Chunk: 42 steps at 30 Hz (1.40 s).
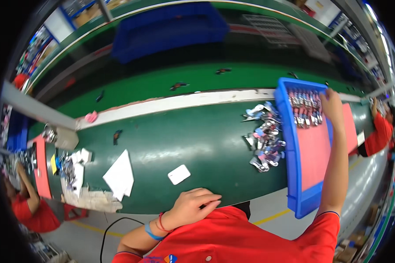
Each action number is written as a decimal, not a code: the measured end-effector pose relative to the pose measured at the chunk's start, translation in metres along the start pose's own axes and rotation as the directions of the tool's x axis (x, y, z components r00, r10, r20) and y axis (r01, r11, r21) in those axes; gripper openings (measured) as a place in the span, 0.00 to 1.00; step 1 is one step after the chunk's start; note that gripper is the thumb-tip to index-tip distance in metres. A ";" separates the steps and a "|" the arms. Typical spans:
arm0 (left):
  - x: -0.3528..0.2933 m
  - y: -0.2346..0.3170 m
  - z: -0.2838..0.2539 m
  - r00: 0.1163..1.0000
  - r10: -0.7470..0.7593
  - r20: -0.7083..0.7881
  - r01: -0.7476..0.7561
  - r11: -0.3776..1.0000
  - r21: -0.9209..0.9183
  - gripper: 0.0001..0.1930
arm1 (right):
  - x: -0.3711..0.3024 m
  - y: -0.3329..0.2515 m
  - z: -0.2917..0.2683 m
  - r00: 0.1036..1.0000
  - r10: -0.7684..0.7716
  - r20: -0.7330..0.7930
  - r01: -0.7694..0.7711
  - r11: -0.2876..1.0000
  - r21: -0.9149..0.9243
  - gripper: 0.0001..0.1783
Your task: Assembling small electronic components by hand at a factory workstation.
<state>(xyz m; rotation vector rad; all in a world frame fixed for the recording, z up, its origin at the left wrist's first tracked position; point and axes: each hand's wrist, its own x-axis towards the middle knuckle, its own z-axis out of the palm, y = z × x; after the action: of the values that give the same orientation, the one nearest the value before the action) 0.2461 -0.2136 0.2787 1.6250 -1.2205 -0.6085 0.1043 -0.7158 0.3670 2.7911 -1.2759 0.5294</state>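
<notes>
Green table (215,144). Blue tray (289,153) at its right, pink lining (314,153), rows of shiny pieces (305,105) at far end. Loose pile (265,142) just left of tray. Left hand (192,207) by table's near edge, grip slightly parted. Right hand (332,106) at tray's far right corner; grip, cannot tell.

From here I can't tell whether the right hand (332,107), toward three o'clock, grips anything. The silvery pieces (267,139) piled nearby blur together; dark bits (178,86) near eleven are too small to identify. The red shirt (232,239) is cut off at six.
</notes>
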 end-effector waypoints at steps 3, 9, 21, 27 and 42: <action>-0.010 -0.001 -0.002 1.000 -0.003 -0.017 0.003 1.000 0.009 0.07 | 0.005 -0.202 0.008 0.919 -0.393 -0.024 0.364 0.824 0.435 0.12; -0.016 0.011 -0.027 0.991 0.040 -0.129 -0.064 0.980 -0.186 0.06 | -0.021 -0.373 0.125 0.730 -0.671 -0.129 0.647 0.617 0.448 0.12; -0.004 -0.017 -0.094 0.696 -0.452 -0.558 -0.093 0.714 -0.694 0.11 | -0.154 -0.383 0.043 0.427 -0.697 0.576 -0.766 0.059 0.640 0.14; -0.018 -0.006 -0.090 0.784 -0.456 -0.421 -0.015 0.664 -0.748 0.11 | -0.189 -0.368 0.026 0.355 -0.690 0.630 -0.849 0.044 0.527 0.14; -0.011 0.010 -0.072 0.809 -0.324 -0.491 -0.003 0.832 -0.555 0.11 | -0.199 -0.331 0.014 0.761 -0.640 0.107 -0.003 0.162 0.987 0.15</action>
<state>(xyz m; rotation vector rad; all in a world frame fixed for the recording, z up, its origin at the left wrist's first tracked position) 0.2972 -0.1744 0.3142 1.2909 -0.4012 -0.4607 0.2324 -0.3537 0.3286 4.3817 0.0378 0.7276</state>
